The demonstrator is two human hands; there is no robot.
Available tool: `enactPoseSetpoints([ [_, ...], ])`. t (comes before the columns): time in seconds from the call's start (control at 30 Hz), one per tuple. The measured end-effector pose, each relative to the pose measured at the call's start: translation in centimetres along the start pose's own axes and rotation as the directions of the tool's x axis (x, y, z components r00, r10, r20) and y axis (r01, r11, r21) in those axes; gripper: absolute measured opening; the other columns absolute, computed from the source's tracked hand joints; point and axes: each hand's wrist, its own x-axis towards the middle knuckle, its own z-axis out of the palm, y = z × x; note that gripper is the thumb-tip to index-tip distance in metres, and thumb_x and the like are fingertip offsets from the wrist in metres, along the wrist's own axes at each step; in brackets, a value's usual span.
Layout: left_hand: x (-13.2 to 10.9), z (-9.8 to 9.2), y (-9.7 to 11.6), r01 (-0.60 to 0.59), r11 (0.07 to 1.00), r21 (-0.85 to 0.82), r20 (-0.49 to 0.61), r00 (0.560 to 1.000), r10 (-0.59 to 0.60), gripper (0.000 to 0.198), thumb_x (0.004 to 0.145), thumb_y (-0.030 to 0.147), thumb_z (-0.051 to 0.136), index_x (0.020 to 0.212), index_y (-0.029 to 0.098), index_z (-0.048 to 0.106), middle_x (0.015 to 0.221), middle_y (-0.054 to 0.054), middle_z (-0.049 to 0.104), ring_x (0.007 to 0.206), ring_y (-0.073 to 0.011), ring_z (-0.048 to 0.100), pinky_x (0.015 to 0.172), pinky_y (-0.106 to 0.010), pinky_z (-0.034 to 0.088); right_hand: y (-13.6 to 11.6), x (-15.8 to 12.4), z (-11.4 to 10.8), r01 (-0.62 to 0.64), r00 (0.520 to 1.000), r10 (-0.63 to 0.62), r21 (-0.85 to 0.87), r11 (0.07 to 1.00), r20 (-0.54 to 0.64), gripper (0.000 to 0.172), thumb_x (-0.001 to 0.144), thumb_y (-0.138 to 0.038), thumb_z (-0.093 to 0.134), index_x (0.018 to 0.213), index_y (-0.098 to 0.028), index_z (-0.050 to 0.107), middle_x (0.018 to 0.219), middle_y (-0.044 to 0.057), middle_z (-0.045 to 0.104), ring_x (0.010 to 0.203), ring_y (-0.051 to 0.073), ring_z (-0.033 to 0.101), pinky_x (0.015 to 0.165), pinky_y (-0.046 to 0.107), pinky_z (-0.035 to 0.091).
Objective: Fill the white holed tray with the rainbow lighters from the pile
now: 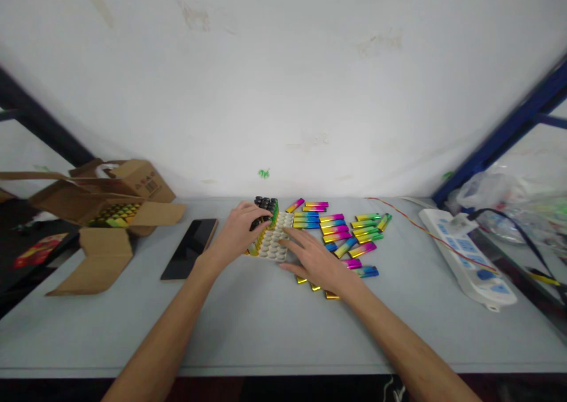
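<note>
1. The white holder [272,247] with rounded cells lies on the table [248,325] in front of the person, between the two hands. Dark-ended pieces [266,201] stand along its far left part.
2. The left hand [239,228] bends its fingers over these pieces; I cannot tell whether it grasps one, because the fingers hide the contact.
3. The right hand [316,260] is not clenched. Its fingers are spread, with the tips at the holder's right edge, perhaps to keep it steady.
4. Just to the right, shiny coloured sticks [334,228] lie in loose groups, probably so that they are easy to reach.
5. On the left are a phone [189,248] and an open cardboard box [106,248], with similar small pieces inside.
6. At far right, a power strip [465,254] lies apart, seemingly out of the way.
</note>
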Motion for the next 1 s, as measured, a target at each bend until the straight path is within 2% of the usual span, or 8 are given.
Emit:
enactPoseSetpoints([
  [0.17, -0.2, -0.3, 0.6, 0.007, 0.994, 0.109, 0.06, 0.998, -0.014, 0.029, 0.1, 0.027, 0.058, 0.122, 0.02, 0.076, 0.113, -0.011, 0.077, 0.115, -0.0292, 0.063, 0.105, -0.049, 0.051, 0.0, 0.1, 0.5, -0.015, 1.0, 0.015, 0.009, 1.0, 0.017, 0.056, 0.105, -0.047, 0.059, 0.149, -0.013, 0.052, 0.157, 0.024, 0.052, 0.15, 0.034, 0.048, 0.124, 0.054, 0.042],
  [0.3, -0.1, -1.0, 1.2, -0.024, 0.98, 0.196, 0.142, 0.99, -0.005, 0.028, 0.101, 0.025, 0.052, 0.114, 0.022, 0.077, 0.112, -0.011, 0.078, 0.119, -0.0312, 0.06, 0.103, -0.051, 0.05, 0.1, 0.2, 0.9, -0.021, 1.0, 0.022, 0.027, 0.999, -0.009, 0.056, 0.105, -0.046, 0.058, 0.151, -0.015, 0.05, 0.155, 0.022, 0.054, 0.149, 0.032, 0.049, 0.124, 0.052, 0.043],
  [0.4, 0.3, -1.3, 1.2, -0.037, 0.974, 0.225, 0.19, 0.982, -0.006, 0.029, 0.1, 0.022, 0.052, 0.111, 0.024, 0.078, 0.113, -0.009, 0.079, 0.119, -0.0317, 0.059, 0.101, -0.049, 0.05, 0.3, 0.3, 1.1, -0.017, 0.999, 0.018, 0.02, 1.0, -0.027, 0.058, 0.104, -0.046, 0.06, 0.15, -0.012, 0.051, 0.153, 0.023, 0.055, 0.148, 0.032, 0.05, 0.124, 0.051, 0.043],
  [0.5, 0.8, -1.3, 1.1, -0.087, 0.97, 0.228, 0.215, 0.976, 0.037, 0.03, 0.099, 0.021, 0.05, 0.108, 0.023, 0.079, 0.115, -0.009, 0.079, 0.118, -0.0319, 0.058, 0.103, -0.05, 0.048, 0.4, 0.5, 1.3, -0.015, 1.0, 0.016, 0.024, 1.0, -0.025, 0.056, 0.104, -0.045, 0.061, 0.146, -0.009, 0.053, 0.151, 0.023, 0.057, 0.146, 0.032, 0.052, 0.124, 0.049, 0.043],
  [0.67, 1.5, -1.2, 0.1, -0.203, 0.952, 0.229, 0.282, 0.95, 0.135, 0.032, 0.095, 0.018, 0.05, 0.106, 0.022, 0.079, 0.119, -0.01, 0.077, 0.117, -0.033, 0.057, 0.102, -0.05, 0.047, 0.7, 0.7, 1.3, -0.022, 0.999, 0.025, 0.06, 0.998, -0.048, 0.053, 0.104, -0.044, 0.061, 0.146, -0.013, 0.053, 0.15, 0.02, 0.059, 0.144, 0.03, 0.053, 0.121, 0.048, 0.045],
  [0.83, 3.7, -1.4, -0.9, -0.281, 0.939, 0.196, 0.387, 0.902, 0.189, 0.03, 0.087, 0.01, 0.054, 0.094, 0.025, 0.079, 0.103, -0.008, 0.078, 0.105, -0.0302, 0.061, 0.094, -0.043, 0.047, 0.7, 0.8, 0.9, -0.019, 0.999, 0.021, 0.067, 0.998, -0.034, 0.052, 0.105, -0.044, 0.061, 0.145, -0.011, 0.054, 0.148, 0.021, 0.061, 0.142, 0.029, 0.055, 0.121, 0.046, 0.045],
  [1.0, 5.7, -1.4, -1.3, -0.317, 0.934, 0.164, 0.44, 0.871, 0.218, 0.028, 0.088, 0.01, 0.059, 0.08, 0.029, 0.077, 0.087, -0.005, 0.075, 0.096, -0.0278, 0.059, 0.084, -0.035, 0.045, 0.6, 0.8, 0.6, -0.032, 0.999, 0.033, 0.061, 0.998, -0.023, 0.05, 0.104, -0.042, 0.063, 0.145, -0.014, 0.054, 0.148, 0.021, 0.061, 0.142, 0.028, 0.055, 0.12, 0.048, 0.046],
])
